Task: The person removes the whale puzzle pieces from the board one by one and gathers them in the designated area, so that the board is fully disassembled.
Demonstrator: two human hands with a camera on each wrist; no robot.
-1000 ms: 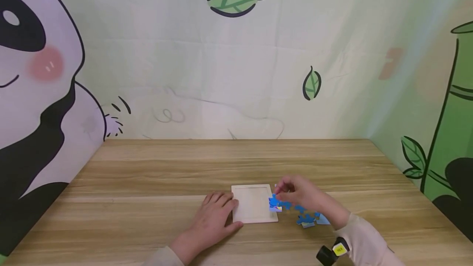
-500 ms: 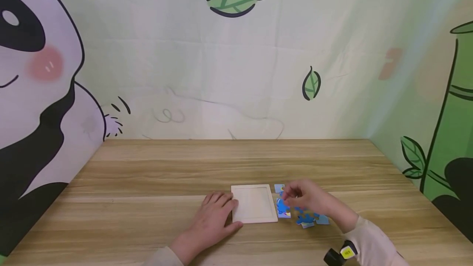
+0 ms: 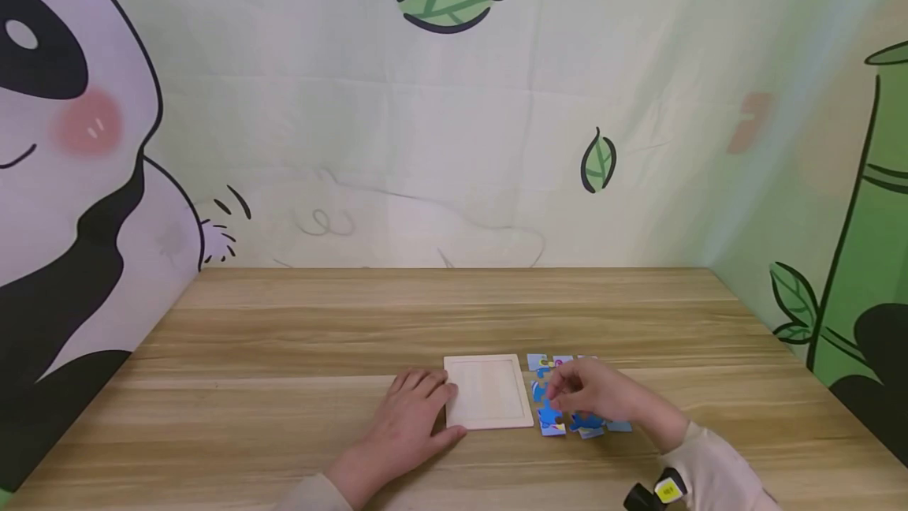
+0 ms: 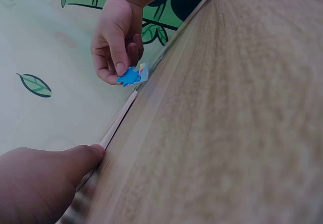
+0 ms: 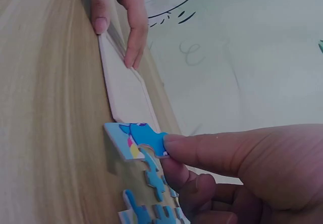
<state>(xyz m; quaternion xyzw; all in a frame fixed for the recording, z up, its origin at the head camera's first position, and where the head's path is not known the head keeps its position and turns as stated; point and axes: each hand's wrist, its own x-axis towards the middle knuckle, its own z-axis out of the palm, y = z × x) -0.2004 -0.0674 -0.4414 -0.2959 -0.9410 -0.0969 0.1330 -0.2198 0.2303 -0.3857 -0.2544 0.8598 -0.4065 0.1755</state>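
Observation:
My right hand (image 3: pixel 603 394) pinches a blue puzzle piece (image 5: pixel 132 139) between thumb and forefinger, its other fingers curled. In the head view this piece lies just right of a square wooden puzzle tray (image 3: pixel 489 390), low over the table. The tray is pale, with a raised rim and bare inside. My left hand (image 3: pixel 411 418) rests on its left edge, fingers spread and thumb at the near corner. Beneath and around the right hand lie several blue puzzle pieces (image 3: pixel 587 421), partly hidden by it. More loose pieces (image 5: pixel 156 183) appear below the held one in the right wrist view.
The wood-grain table (image 3: pixel 298 322) reaches back to a printed cloth backdrop (image 3: pixel 340 140) with a panda and leaves. A black device with a yellow label (image 3: pixel 668 489) sits at the right wrist.
The right hand has moved from over the tray's right edge to the right, bringing the puzzle piece off the tray and nearer the table's front. The left hand has not moved.

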